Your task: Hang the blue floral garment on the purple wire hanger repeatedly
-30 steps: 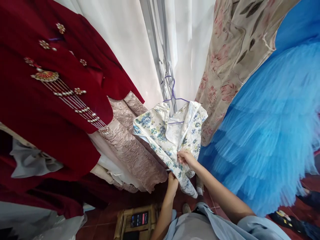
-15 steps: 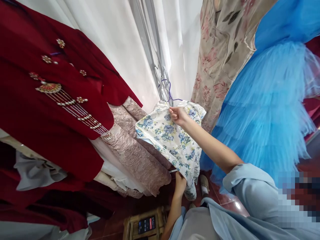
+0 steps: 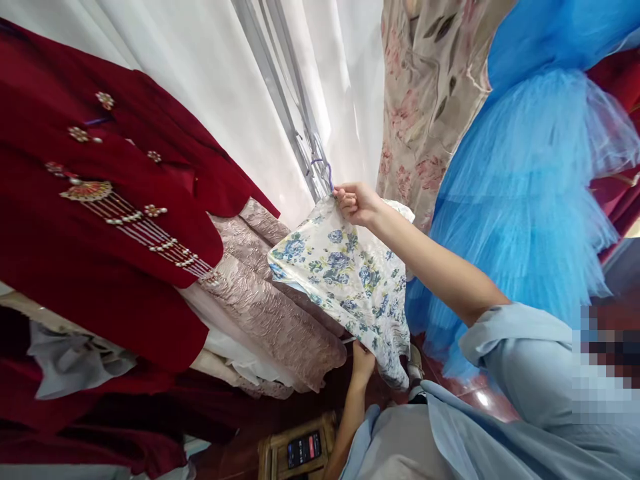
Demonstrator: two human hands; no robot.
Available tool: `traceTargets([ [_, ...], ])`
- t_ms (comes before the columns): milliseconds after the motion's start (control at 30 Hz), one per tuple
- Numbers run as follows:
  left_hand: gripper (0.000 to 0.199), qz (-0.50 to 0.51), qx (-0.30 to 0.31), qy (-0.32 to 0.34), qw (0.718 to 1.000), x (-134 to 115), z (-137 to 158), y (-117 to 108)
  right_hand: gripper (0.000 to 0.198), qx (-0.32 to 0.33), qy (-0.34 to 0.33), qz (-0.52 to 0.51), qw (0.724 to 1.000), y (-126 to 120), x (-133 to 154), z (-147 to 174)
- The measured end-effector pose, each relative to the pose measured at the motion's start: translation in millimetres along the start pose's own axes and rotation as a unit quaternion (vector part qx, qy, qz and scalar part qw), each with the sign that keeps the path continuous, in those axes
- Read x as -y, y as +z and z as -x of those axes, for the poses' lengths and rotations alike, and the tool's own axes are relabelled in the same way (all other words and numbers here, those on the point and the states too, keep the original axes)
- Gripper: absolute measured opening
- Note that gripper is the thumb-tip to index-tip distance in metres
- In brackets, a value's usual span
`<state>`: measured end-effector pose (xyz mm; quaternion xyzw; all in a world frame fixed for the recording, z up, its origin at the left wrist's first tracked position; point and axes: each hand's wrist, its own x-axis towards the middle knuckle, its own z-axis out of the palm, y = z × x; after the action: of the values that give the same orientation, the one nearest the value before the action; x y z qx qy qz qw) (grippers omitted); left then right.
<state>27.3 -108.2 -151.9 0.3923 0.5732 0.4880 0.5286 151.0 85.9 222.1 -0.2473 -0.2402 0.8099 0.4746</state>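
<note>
1. The white cloth top printed with blue flowers hangs below the curved hook of a thin purple hanger, its printed side facing up towards the person.
2. What has just changed: the right hand has risen from the lower part of the top, where it was a second ago, to the upper edge, just beside the base of the hanger's hook. The open neckline that showed then is now covered by a printed panel.
3. For the handling in progress, this means the panel spans the upper part of the top, and of the hanger little more than the hook remains in sight.
4. The right hand is closed, thumb and fingers pinched together on cloth at the top's upper edge.
5. The left hand stays at the lower left edge, fingers curled and partly behind the cloth; how firmly it grips there, if at all, I cannot tell.
6. To the left hang a dark red jacket with beaded ornaments and a pink textured brocade skirt; to the right, a beige dress with pink flowers and a bright blue tiered tulle dress.
7. Behind the hook is a white curtain. Low down, a black phone lies on a brown wooden box.
</note>
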Motion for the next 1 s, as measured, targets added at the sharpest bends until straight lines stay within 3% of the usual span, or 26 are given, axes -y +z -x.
traceTargets([
  [167,0.027,-0.054,-0.011,0.063,0.997,9.4,-5.1,-4.6,0.017,-0.004,-0.008,0.014,1.0,5.8,10.4,-2.4],
  [267,0.031,-0.1,-0.037,0.096,0.99,-14.6,-19.9,-33.6,0.014,0.003,-0.039,0.049,0.998,2.9,16.3,0.2],
  [300,0.035,-0.104,-0.064,0.122,0.985,-31.8,-25.9,-47.0,0.012,0.008,-0.052,0.068,0.996,0.4,16.8,2.2],
  [367,0.044,-0.114,-0.182,0.232,0.949,-80.6,-36.8,-72.0,0.01,0.02,-0.071,0.113,0.991,-7.4,13.5,7.2],
  [433,0.042,-0.129,-0.287,0.371,0.874,-144.2,-43.8,-85.2,0.01,0.024,-0.078,0.155,0.985,-17.4,3.7,12.1],
  [467,0.038,-0.143,-0.303,0.439,0.834,-178.8,-45.7,-85.1,0.01,0.023,-0.084,0.171,0.981,-22.7,-3.3,14.2],
  [500,0.034,-0.169,-0.285,0.497,0.802,-213.5,-46.9,-80.4,0.011,0.022,-0.096,0.184,0.978,-27.9,-11.1,16.0],
  [567,0.031,-0.241,-0.185,0.58,0.756,-277.5,-49.4,-60.0,0.012,0.016,-0.135,0.206,0.969,-36.9,-26.9,18.6],
  [633,0.035,-0.312,-0.091,0.602,0.73,-327.6,-55.3,-33.2,0.015,0.008,-0.177,0.226,0.958,-43.5,-40.0,20.0],
  [700,0.032,-0.405,0.007,0.595,0.694,-360.0,-65.8,-10.0,0.018,-0.001,-0.205,0.24,0.949,-47.9,-48.2,19.9],
  [767,0.029,-0.48,0.057,0.579,0.657,-376.6,-78.2,4.0,0.02,-0.005,-0.218,0.244,0.945,-50.8,-52.1,18.0],
  [833,0.03,-0.506,0.048,0.577,0.639,-383.4,-88.3,8.5,0.022,-0.006,-0.226,0.245,0.943,-52.8,-53.8,14.4],
  [900,0.028,-0.497,0.031,0.586,0.639,-386.2,-93.5,6.8,0.023,-0.005,-0.235,0.239,0.942,-53.9,-55.0,10.2],
  [1000,0.019,-0.488,0.063,0.579,0.65,-389.1,-94.7,-0.1,0.024,-0.004,-0.252,0.214,0.944,-54.0,-56.2,5.8],
])
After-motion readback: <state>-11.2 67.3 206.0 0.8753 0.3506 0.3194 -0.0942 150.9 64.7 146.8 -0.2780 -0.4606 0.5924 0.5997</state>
